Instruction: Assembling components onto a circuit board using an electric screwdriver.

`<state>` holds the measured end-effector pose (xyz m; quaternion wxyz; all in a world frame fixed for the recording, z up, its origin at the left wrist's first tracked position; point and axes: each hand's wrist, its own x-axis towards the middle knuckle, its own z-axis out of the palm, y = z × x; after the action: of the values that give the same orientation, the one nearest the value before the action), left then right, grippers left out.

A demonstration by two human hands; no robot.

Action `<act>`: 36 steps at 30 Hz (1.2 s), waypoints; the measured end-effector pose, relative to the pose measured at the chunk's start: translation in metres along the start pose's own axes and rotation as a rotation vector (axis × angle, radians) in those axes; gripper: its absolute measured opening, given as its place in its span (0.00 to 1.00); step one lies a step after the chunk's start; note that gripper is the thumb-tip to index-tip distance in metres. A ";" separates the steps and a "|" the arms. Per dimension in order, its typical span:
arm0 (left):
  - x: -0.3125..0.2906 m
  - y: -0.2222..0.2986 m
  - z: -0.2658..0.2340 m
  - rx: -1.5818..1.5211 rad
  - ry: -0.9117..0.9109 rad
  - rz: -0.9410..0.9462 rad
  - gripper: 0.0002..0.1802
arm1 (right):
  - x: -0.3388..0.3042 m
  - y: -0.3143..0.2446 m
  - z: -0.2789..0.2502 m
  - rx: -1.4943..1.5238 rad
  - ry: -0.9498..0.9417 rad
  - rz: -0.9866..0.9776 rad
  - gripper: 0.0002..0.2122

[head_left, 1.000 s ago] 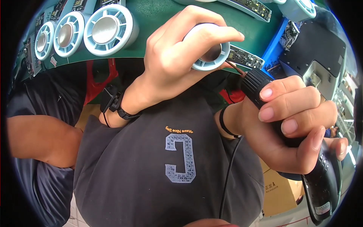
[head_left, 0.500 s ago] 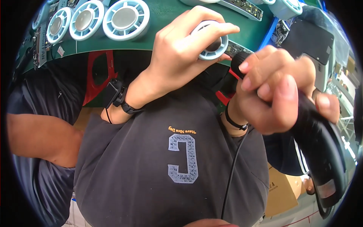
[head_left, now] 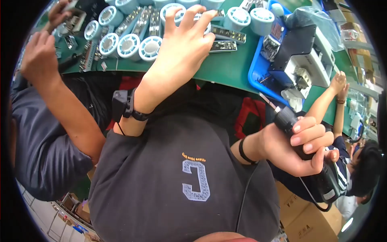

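Note:
My right hand [head_left: 296, 151] is wrapped round a black electric screwdriver [head_left: 285, 120], whose metal bit points up and left, away from my body. Over the green table, my left hand [head_left: 181, 44] reaches out with its fingers spread above the light-blue round housings. One such housing [head_left: 169, 12] shows beside its fingers, and another is partly covered by them; whether the fingertips touch it I cannot make out. Just left of my wrist stands a row of housings with grey round centres [head_left: 150, 48]. Long strips with circuit boards [head_left: 223, 46] lie right of my fingers.
A blue tray [head_left: 253, 76] at the right holds a black-and-white device [head_left: 294, 48] and small parts. More housings [head_left: 238, 18] stand at the back. A co-worker's hand [head_left: 40, 56] is at the left; another person's hands [head_left: 338, 84] are at the right.
My left hand has moved forward from near the table's edge to the housings, and its grip on the one it held has opened. The screwdriver has come down, its bit now in sight.

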<state>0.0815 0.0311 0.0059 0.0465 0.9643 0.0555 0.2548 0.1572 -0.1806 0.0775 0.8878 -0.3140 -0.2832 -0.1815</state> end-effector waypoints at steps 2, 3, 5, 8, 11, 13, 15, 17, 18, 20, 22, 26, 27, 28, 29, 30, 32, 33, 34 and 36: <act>0.006 -0.004 0.003 0.003 -0.014 0.042 0.11 | -0.003 -0.009 -0.010 0.029 0.071 0.065 0.14; 0.009 -0.003 0.010 0.010 -0.122 0.045 0.12 | -0.005 -0.007 -0.013 0.068 0.073 0.045 0.14; 0.019 -0.002 0.018 0.020 -0.346 0.047 0.14 | -0.009 -0.003 -0.019 -0.056 0.070 0.128 0.16; 0.011 0.014 -0.001 -0.104 -0.211 0.138 0.14 | -0.015 -0.004 -0.029 -0.071 0.056 0.179 0.14; 0.040 0.023 -0.016 -0.150 0.016 0.144 0.15 | -0.018 0.003 -0.044 -0.062 0.050 0.218 0.14; 0.072 0.033 -0.033 -0.137 0.345 0.051 0.16 | -0.020 0.005 -0.052 -0.047 0.044 0.252 0.16; 0.140 0.003 -0.024 0.076 0.427 0.002 0.21 | -0.021 0.009 -0.052 -0.052 0.046 0.299 0.16; 0.202 -0.017 -0.032 0.100 0.265 -0.035 0.13 | -0.022 0.014 -0.050 -0.031 0.008 0.415 0.17; 0.224 -0.054 -0.008 0.171 0.149 -0.049 0.14 | -0.025 0.016 -0.051 -0.023 0.003 0.422 0.17; 0.259 -0.102 0.048 0.257 -0.122 -0.069 0.18 | -0.034 0.016 -0.059 -0.049 -0.063 0.417 0.17; 0.259 -0.114 0.074 0.349 -0.299 -0.035 0.19 | -0.041 0.017 -0.067 -0.063 -0.087 0.414 0.18; 0.245 -0.091 0.074 0.446 -0.329 0.118 0.18 | -0.046 0.018 -0.075 -0.094 -0.098 0.423 0.19; 0.243 -0.089 0.073 0.477 -0.337 0.159 0.18 | -0.046 0.018 -0.075 -0.099 -0.092 0.430 0.19; 0.244 -0.094 0.079 0.474 -0.336 0.154 0.18 | -0.046 0.019 -0.075 -0.103 -0.088 0.439 0.18; 0.247 -0.105 0.091 0.462 -0.062 0.357 0.20 | -0.046 0.020 -0.073 -0.106 -0.087 0.449 0.18; 0.244 -0.119 0.102 0.449 0.213 0.541 0.21 | -0.046 0.020 -0.070 -0.101 -0.104 0.463 0.18; 0.245 -0.084 0.113 0.156 -0.232 0.052 0.25 | -0.045 0.024 -0.068 -0.093 -0.097 0.464 0.18; 0.228 -0.057 0.090 0.140 -0.234 0.057 0.25 | -0.044 0.025 -0.069 -0.102 -0.083 0.457 0.17; 0.238 0.000 0.039 -0.035 -0.718 -0.265 0.28 | -0.043 0.024 -0.070 -0.113 -0.083 0.454 0.17; 0.200 0.021 0.034 -0.041 -0.647 -0.195 0.25 | -0.039 0.022 -0.066 -0.094 -0.064 0.436 0.18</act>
<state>0.2730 0.0340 0.0757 0.1054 0.9842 0.1248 -0.0691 0.1637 -0.2024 0.0010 0.8810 -0.4144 -0.2280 0.0117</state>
